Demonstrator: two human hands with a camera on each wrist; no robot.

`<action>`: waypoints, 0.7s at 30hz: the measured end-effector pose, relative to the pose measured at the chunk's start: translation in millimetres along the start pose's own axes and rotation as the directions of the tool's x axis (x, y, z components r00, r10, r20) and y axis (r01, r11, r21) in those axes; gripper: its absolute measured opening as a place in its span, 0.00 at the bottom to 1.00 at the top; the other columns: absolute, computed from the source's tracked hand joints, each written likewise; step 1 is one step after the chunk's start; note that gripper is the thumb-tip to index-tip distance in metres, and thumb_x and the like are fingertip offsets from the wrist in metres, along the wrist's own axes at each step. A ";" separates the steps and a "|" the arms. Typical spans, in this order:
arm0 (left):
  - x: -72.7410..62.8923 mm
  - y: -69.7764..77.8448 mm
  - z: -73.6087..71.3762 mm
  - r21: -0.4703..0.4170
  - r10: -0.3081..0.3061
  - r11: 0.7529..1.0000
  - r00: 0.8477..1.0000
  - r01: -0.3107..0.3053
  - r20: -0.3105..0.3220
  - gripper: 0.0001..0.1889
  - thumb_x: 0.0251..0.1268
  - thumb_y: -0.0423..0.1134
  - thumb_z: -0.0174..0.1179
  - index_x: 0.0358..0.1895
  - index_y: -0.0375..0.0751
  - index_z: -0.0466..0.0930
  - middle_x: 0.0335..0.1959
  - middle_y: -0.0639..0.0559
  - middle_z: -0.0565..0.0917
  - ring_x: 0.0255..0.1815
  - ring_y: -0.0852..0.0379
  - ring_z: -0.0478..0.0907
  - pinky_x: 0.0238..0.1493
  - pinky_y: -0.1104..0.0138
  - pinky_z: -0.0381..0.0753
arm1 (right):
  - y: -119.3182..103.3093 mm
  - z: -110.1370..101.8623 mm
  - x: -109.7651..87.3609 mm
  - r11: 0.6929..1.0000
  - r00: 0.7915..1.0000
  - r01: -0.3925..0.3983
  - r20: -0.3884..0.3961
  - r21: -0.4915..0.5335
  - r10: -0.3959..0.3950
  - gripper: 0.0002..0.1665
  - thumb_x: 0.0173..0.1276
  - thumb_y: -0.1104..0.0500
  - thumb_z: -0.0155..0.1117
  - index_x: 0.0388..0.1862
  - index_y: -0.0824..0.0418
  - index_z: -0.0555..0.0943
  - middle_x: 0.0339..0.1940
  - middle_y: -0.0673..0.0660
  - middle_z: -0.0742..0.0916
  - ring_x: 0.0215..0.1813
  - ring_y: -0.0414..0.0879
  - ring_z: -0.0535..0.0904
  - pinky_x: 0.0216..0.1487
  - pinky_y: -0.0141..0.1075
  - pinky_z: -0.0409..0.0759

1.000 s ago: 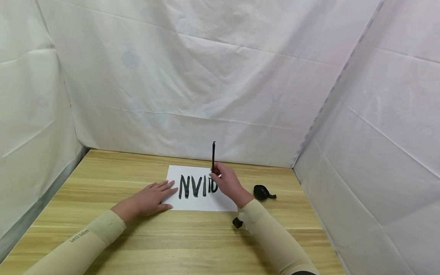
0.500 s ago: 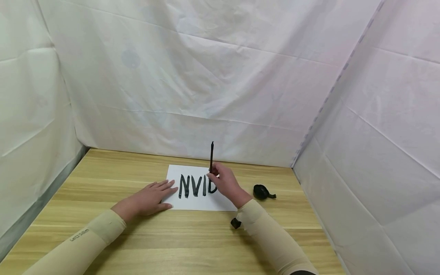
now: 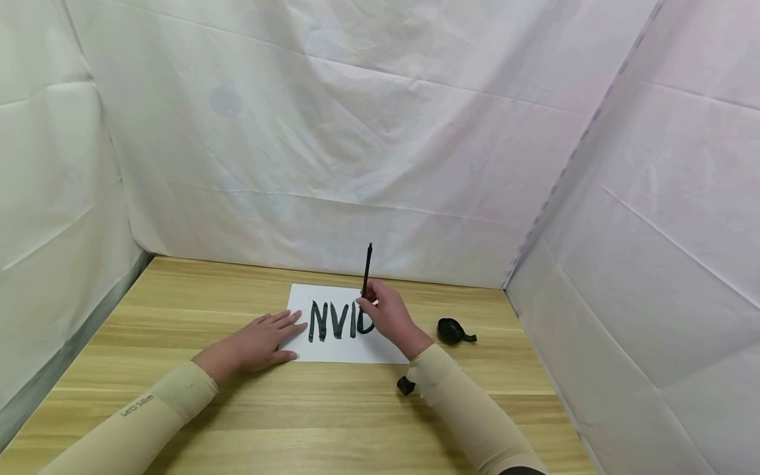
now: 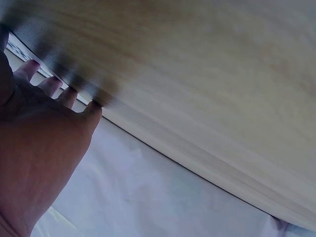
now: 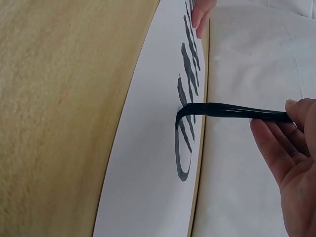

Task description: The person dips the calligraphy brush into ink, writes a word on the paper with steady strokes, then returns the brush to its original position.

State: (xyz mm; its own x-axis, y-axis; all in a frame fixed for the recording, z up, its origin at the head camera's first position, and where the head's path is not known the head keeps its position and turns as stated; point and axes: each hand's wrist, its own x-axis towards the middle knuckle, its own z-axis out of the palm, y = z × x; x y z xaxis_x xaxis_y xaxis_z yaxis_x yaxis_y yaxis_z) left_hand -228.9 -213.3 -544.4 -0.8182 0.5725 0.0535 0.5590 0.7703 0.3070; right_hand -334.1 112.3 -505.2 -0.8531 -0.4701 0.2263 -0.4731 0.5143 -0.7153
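My right hand [image 3: 388, 318] pinches a dark-handled writing brush [image 3: 367, 269] between thumb and fingers. Its handle stands nearly upright, leaning slightly right at the top. In the right wrist view the black brush tip [image 5: 181, 112] bends against the paper, on a looped stroke. The white sheet of paper [image 3: 350, 354] carries the black brushed letters N, V, I and a D-shaped one, which my right hand partly covers in the head view. My left hand [image 3: 261, 343] rests flat with spread fingers on the paper's left side.
A small black dish with a short handle [image 3: 451, 331] sits on the wooden table [image 3: 285, 422] right of the paper. A small black object [image 3: 406, 385] lies beside the right sleeve, partly hidden by it. White cloth walls [image 3: 297, 132] enclose the table at the back and sides.
My right hand has shifted slightly left with the brush, and the brush's top has tilted a little right since half a second ago. My left hand stays in place.
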 end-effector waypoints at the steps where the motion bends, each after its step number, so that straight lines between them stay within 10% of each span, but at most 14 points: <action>1: 0.0 -0.6 0.3 0.004 0.004 1.000 1.000 -0.004 -0.004 0.37 0.84 0.56 0.62 0.83 0.36 0.70 0.85 0.30 0.66 0.84 0.24 0.62 0.77 0.28 0.65 | -0.5 -0.1 0.0 1.000 1.000 -0.001 -0.002 -0.002 0.001 0.05 0.85 0.58 0.68 0.52 0.58 0.82 0.42 0.48 0.89 0.44 0.40 0.88 0.46 0.38 0.89; 21: 1.5 0.3 -1.8 0.024 -0.021 1.000 0.999 0.020 0.045 0.37 0.87 0.59 0.58 0.86 0.39 0.68 0.87 0.34 0.63 0.87 0.29 0.60 0.80 0.31 0.64 | 4.7 -25.5 -2.0 0.998 0.983 0.034 -0.181 0.059 -0.023 0.06 0.84 0.60 0.69 0.51 0.59 0.81 0.42 0.51 0.90 0.47 0.45 0.88 0.51 0.43 0.91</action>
State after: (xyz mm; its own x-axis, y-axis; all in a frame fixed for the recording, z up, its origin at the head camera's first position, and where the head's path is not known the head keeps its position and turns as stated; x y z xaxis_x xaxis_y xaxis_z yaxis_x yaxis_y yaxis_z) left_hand -230.1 -212.7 -542.5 -0.8228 0.5683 0.0044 0.5458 0.7880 0.2847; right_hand -340.3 133.9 -492.2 -0.8678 -0.3437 0.3589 -0.4882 0.4550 -0.7447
